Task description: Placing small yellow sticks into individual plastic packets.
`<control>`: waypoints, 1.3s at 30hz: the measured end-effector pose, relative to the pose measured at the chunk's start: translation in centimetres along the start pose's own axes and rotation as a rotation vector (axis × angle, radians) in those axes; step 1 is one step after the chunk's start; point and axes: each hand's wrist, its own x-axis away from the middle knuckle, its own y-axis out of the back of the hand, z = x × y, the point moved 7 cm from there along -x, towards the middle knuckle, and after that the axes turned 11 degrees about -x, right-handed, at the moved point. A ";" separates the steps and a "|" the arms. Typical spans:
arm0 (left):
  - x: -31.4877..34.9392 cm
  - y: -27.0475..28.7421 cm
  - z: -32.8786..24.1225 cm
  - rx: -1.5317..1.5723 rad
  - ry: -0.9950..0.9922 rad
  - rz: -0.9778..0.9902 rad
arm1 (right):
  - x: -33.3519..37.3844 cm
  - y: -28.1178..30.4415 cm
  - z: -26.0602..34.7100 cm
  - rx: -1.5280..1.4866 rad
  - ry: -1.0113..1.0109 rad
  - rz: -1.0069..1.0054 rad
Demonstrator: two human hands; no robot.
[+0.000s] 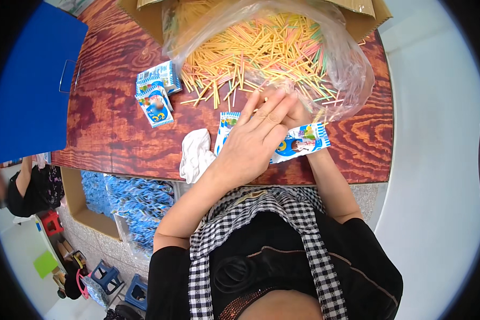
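Observation:
My left hand (pixel 256 136) reaches across the middle of the table, its fingers stretched out and laid over the fingers of my right hand (pixel 298 113). Most of the right hand's fingers are hidden behind it. Beneath the hands lie blue-and-white printed packets: one packet (pixel 228 121) shows at the left hand's edge, another packet (pixel 309 140) beside the right wrist. Just beyond the fingertips, a heap of thin yellow, pink and green sticks (pixel 256 45) spills from a clear plastic bag (pixel 352 69). Whether any stick is between my fingers cannot be made out.
The bag sits in an open cardboard box (pixel 376 13). Several more packets (pixel 156 101) are stacked at the left, and a crumpled white cloth (pixel 196 153) lies by my left forearm. Below the table's edge, a carton (pixel 93 220) holds many blue packets. Another person (pixel 34 184) is at far left.

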 end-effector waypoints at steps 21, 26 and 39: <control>10.6 3.7 8.5 0.825 0.934 -0.612 | -0.3 -1.9 1.8 -0.003 -0.251 0.090; 12.5 1.7 9.2 0.797 1.003 -0.492 | -0.2 -2.5 1.9 -0.040 -0.227 0.085; 13.1 -0.2 9.4 0.899 0.928 -0.427 | 0.0 -2.6 2.0 0.035 -0.176 0.112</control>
